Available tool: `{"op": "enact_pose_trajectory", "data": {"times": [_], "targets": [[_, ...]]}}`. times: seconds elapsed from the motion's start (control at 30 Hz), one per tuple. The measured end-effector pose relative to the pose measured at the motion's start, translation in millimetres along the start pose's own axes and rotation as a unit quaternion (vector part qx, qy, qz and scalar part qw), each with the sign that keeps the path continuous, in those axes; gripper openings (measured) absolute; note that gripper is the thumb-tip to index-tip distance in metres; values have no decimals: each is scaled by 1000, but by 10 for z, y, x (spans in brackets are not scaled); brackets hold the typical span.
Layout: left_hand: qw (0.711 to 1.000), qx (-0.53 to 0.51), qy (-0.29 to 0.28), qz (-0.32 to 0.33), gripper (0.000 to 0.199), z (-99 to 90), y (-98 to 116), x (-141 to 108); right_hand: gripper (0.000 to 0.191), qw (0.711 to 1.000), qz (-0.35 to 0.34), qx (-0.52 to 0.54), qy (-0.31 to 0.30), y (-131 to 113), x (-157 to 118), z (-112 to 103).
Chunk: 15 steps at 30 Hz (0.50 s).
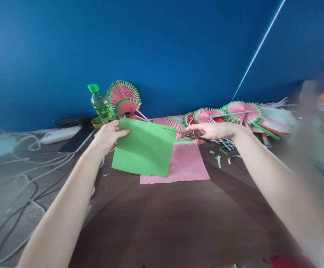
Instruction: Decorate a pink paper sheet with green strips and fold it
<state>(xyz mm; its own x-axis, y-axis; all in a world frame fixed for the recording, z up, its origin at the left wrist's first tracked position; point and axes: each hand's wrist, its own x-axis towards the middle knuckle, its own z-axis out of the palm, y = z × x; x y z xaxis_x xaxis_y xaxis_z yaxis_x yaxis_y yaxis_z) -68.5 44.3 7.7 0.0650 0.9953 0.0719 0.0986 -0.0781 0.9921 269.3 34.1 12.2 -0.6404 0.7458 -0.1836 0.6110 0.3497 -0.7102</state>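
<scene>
Green paper (143, 149) is pinched at its upper left corner between the thumb and fingers of my left hand (108, 137). It is raised above the table, and a notch shows in its lower edge. My right hand (202, 131) grips dark scissors (191, 136), whose thin blades point left over the paper's upper right corner. Whether the blades touch the paper, I cannot tell. Pink paper (191, 163) lies on the table, partly behind the green paper.
Pink and green folded paper fans (124, 93) stand at the back beside a green-capped bottle (102, 104). More fans (242, 112) lie at back right. White cables (25, 182) and a power strip (61, 134) are on the left; paper scraps (219, 162) lie right.
</scene>
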Motion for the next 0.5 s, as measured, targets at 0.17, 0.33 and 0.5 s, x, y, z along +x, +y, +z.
{"op": "enact_pose_trajectory", "data": {"times": [0.17,0.33,0.5], "targets": [[1000,1,1,-1,37,9,2,-6,53,1000,4,-4,7,8,7,1],[1000,0,-5,-1,35,15,5,-5,48,1000,12,14,14,-3,-2,4],[1000,5,-3,-6,36,16,15,-6,43,997,51,61,12,-100,-48,12]]}}
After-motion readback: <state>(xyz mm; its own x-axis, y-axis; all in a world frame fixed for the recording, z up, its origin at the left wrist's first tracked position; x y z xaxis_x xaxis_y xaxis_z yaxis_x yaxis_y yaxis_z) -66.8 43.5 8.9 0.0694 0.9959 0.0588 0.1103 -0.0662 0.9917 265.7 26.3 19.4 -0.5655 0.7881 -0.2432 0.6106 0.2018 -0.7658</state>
